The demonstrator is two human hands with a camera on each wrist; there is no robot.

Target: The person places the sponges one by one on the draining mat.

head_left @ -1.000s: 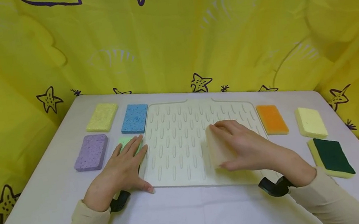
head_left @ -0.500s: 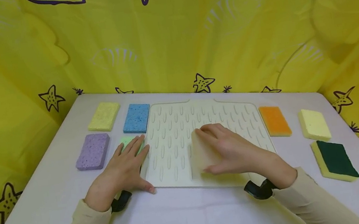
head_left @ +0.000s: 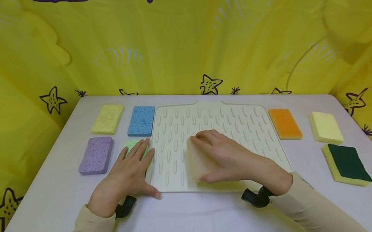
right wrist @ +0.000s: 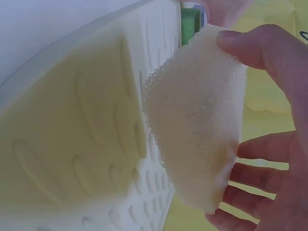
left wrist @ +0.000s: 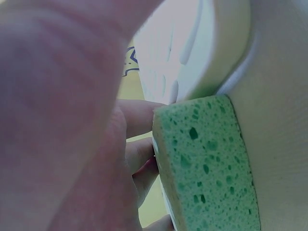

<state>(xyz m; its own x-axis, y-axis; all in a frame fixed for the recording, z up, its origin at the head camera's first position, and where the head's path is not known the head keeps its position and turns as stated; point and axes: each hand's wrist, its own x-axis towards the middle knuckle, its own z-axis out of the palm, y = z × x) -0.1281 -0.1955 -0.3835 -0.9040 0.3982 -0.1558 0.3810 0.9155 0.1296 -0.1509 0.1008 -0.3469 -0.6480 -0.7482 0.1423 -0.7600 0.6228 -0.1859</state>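
Observation:
A cream sponge (head_left: 199, 164) stands tilted low over a cream mat (head_left: 173, 127) with raised oval ridges. My right hand (head_left: 227, 157) grips that sponge between thumb and fingers, as the right wrist view confirms. Spread fingers of my left hand (head_left: 123, 174) lie over a green sponge (left wrist: 207, 163) at the mat's left side. Most of the green sponge is hidden under the hand in the head view. The left thumb reaches the mat's near left corner.
Left of the mat lie a blue sponge (head_left: 141, 121), a yellow sponge (head_left: 108, 119) and a purple sponge (head_left: 96, 155). To the right are an orange sponge (head_left: 285, 124), a pale yellow sponge (head_left: 325, 126) and a green-topped scouring sponge (head_left: 347, 164). A yellow curtain (head_left: 169, 36) hangs behind.
My right hand has slid left across the mat with the cream sponge, from right of the middle to left of it. The left hand has stayed in place.

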